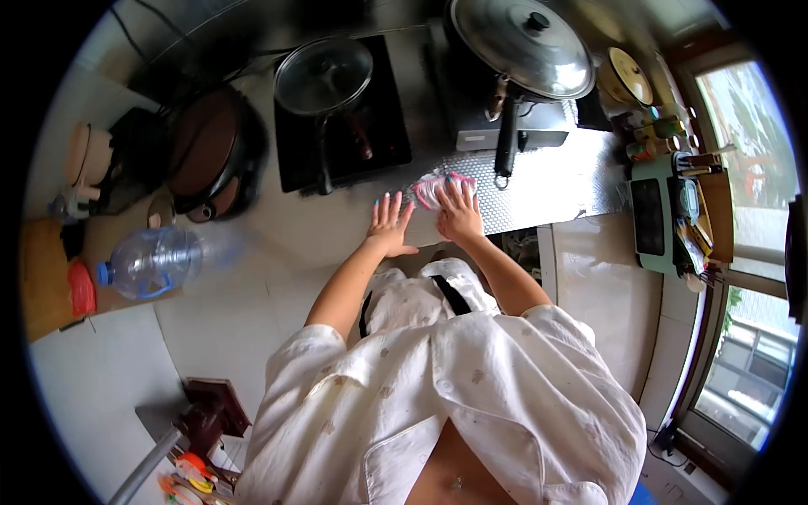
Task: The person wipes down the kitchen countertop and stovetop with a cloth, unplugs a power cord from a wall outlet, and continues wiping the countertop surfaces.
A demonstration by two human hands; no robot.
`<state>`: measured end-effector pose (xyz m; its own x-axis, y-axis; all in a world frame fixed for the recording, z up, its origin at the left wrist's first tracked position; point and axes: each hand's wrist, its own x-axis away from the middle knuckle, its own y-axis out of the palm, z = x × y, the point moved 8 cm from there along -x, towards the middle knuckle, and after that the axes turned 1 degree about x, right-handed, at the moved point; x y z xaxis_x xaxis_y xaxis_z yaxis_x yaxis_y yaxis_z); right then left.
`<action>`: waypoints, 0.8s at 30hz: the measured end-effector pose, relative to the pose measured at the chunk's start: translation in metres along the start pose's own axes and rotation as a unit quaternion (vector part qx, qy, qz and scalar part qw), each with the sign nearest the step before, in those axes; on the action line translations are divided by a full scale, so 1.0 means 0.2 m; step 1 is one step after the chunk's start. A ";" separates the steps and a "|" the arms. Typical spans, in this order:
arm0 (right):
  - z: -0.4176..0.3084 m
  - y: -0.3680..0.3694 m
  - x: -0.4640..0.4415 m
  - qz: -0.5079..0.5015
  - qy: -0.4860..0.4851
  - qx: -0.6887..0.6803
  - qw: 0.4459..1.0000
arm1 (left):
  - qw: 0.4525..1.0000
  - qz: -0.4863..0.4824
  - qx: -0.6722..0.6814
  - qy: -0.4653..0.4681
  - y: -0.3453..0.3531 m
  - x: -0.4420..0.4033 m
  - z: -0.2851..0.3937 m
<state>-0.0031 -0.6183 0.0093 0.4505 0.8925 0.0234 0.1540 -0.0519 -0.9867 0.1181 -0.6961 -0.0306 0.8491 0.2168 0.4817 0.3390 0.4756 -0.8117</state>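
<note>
My right hand (459, 212) holds a pink-and-white cloth (432, 188) down against the counter's edge, its fingers on top of the cloth and partly covering it. Beneath and to the right of the cloth lies a shiny dimpled foil sheet (581, 185). To the left, my left hand (390, 225) rests on the pale countertop (324, 220) with its fingers spread and nothing in them. The handle of a large pan (507, 139) points down toward my right hand from the stove.
A lidded pan (324, 77) stands on a black induction cooktop (387, 126). The big pan's steel lid (547, 55) covers the right-hand stove (471, 135). Left are a dark round electric griddle (206, 143) and a clear water bottle (160, 263). A mint-green appliance (652, 215) stands right, near the window.
</note>
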 end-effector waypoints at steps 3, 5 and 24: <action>0.32 0.02 0.09 0.033 0.041 0.110 0.993 | 1.000 0.007 -0.006 -0.005 0.01 -0.01 -0.01; 0.57 -0.15 0.14 0.104 0.097 0.128 0.981 | 1.000 -0.008 -0.010 -0.022 -0.01 0.01 0.01; 0.42 -0.08 0.02 0.037 -0.140 -0.055 0.988 | 0.985 0.165 0.030 -0.030 -0.17 0.05 0.04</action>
<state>-0.0781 -0.5763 0.0119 0.2065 0.9723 -0.1092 0.2313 -0.1569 -0.9601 0.1113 -0.7035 0.0035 0.8832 0.4173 0.2141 0.0218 0.4196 -0.9075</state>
